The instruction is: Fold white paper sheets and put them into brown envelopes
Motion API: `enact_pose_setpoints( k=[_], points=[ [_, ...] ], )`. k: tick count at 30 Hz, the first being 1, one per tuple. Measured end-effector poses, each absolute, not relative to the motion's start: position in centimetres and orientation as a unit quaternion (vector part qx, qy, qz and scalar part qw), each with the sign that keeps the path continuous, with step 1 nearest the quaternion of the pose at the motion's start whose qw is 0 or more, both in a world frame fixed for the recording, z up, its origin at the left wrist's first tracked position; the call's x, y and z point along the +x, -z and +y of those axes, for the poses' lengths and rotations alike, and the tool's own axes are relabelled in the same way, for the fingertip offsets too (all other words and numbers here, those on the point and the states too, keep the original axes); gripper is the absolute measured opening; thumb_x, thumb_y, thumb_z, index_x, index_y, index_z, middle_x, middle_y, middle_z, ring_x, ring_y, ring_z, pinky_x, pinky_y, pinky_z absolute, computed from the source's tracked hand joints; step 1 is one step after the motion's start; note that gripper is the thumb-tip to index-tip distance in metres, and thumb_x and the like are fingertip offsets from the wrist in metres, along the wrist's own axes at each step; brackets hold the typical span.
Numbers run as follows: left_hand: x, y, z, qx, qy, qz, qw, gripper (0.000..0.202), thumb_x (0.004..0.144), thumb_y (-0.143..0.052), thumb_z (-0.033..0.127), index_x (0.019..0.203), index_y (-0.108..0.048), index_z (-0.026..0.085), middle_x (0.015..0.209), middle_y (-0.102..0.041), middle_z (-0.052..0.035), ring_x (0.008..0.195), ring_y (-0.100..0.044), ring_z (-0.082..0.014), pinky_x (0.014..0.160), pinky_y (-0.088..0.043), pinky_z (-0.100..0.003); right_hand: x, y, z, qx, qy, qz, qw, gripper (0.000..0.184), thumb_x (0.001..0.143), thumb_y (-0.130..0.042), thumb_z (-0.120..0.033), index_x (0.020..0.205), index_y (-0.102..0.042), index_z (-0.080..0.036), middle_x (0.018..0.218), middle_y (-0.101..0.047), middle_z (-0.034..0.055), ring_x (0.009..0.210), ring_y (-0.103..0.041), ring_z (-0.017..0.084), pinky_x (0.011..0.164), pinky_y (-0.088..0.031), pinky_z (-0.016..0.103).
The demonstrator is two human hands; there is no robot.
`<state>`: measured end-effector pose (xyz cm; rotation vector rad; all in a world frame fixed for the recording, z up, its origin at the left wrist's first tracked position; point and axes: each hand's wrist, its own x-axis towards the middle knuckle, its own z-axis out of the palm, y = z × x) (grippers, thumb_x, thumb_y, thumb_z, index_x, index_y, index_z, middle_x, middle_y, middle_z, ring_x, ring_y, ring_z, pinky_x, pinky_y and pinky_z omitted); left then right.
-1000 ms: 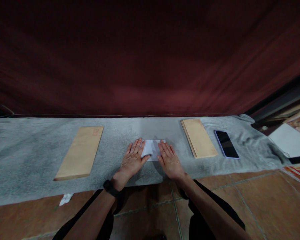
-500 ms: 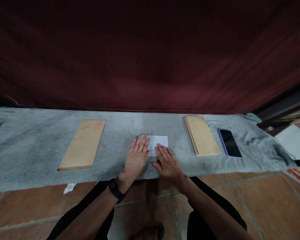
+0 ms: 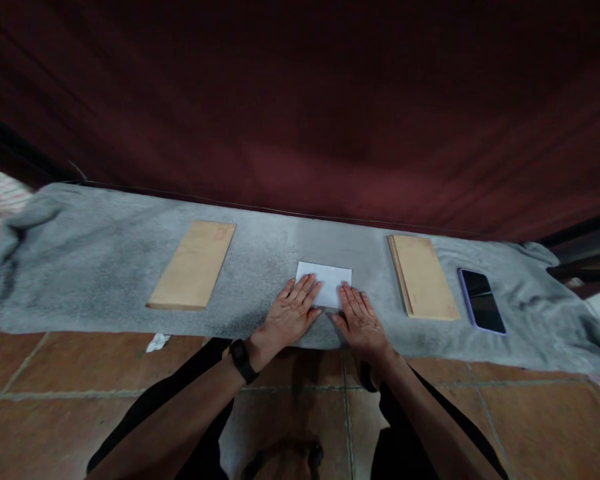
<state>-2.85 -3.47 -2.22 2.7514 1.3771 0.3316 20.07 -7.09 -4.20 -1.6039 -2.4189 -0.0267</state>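
Observation:
A folded white paper (image 3: 325, 275) lies on a grey cloth (image 3: 105, 267) spread over the floor. My left hand (image 3: 290, 313) lies flat with its fingers stretched out, the fingertips on the paper's near left corner. My right hand (image 3: 361, 321) is flat too, fingers spread, touching the paper's near right edge. A black watch (image 3: 241, 360) is on my left wrist. Neither hand holds anything.
One brown envelope (image 3: 195, 265) lies on the cloth to the left, and a stack of brown envelopes (image 3: 423, 275) to the right. A dark phone (image 3: 481, 309) rests further right. A white scrap (image 3: 157, 342) sits on the tiled floor. A dark red curtain hangs behind.
Both hands slid back toward me along the paper, uncovering more of it. The view swung to the left.

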Motion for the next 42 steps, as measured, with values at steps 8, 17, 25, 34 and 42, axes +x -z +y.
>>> enact_pose_setpoints(
  k=[8,17,25,34,42],
  points=[
    [-3.9,1.8,-3.4,0.873,-0.083,0.48,0.02,0.062,0.103,-0.041,0.049,0.157,-0.034,0.019,0.165,-0.029,-0.0122,0.153,-0.025,-0.0256,0.125,-0.022,-0.048,21.2,4.5,-7.1,-0.548,0.024,-0.828,0.119,0.069,0.105,-0.037,-0.04,0.162,-0.011,-0.01,0.161,-0.036,0.0193,0.148,-0.037,0.029,0.122,-0.026,0.052],
    [-3.6,1.4,-3.9,0.865,-0.081,0.495,0.009,0.061,0.102,-0.042,0.043,0.154,-0.037,0.011,0.163,-0.031,-0.0162,0.153,-0.027,-0.027,0.126,-0.02,-0.05,21.2,4.3,-6.8,-0.555,0.014,-0.82,0.137,0.069,0.105,-0.039,-0.041,0.162,-0.014,-0.012,0.163,-0.033,0.0186,0.15,-0.033,0.032,0.122,-0.024,0.056],
    [-4.1,2.1,-2.1,0.886,-0.063,0.451,0.084,0.048,0.099,-0.038,0.019,0.145,-0.048,0.008,0.155,-0.045,-0.0213,0.148,-0.038,-0.0289,0.119,-0.035,-0.048,19.5,3.5,-5.1,-0.546,-0.02,-0.828,0.126,0.063,0.102,-0.047,-0.041,0.155,-0.036,-0.009,0.159,-0.039,0.0199,0.146,-0.038,0.033,0.12,-0.033,0.052],
    [-4.3,-0.7,-1.4,0.884,-0.112,0.439,0.119,0.034,0.093,-0.043,0.008,0.115,-0.068,0.017,0.124,-0.071,-0.0136,0.114,-0.067,-0.0278,0.098,-0.051,-0.045,20.3,1.4,-3.7,-0.544,-0.13,-0.801,0.212,0.04,0.097,-0.055,-0.03,0.134,-0.064,-0.022,0.143,-0.061,0.0102,0.133,-0.054,0.028,0.115,-0.041,0.048],
    [-4.2,-2.0,1.2,0.635,-0.443,0.509,0.376,0.026,0.092,-0.061,0.037,0.108,-0.07,0.018,0.087,-0.074,-0.0051,0.078,-0.07,-0.0192,0.07,-0.053,-0.029,20.8,0.6,-1.8,-0.579,-0.434,-0.509,0.466,0.041,0.083,-0.064,-0.058,0.084,-0.073,-0.018,0.075,-0.072,0.0034,0.064,-0.062,0.018,0.058,-0.047,0.028]
  ],
)
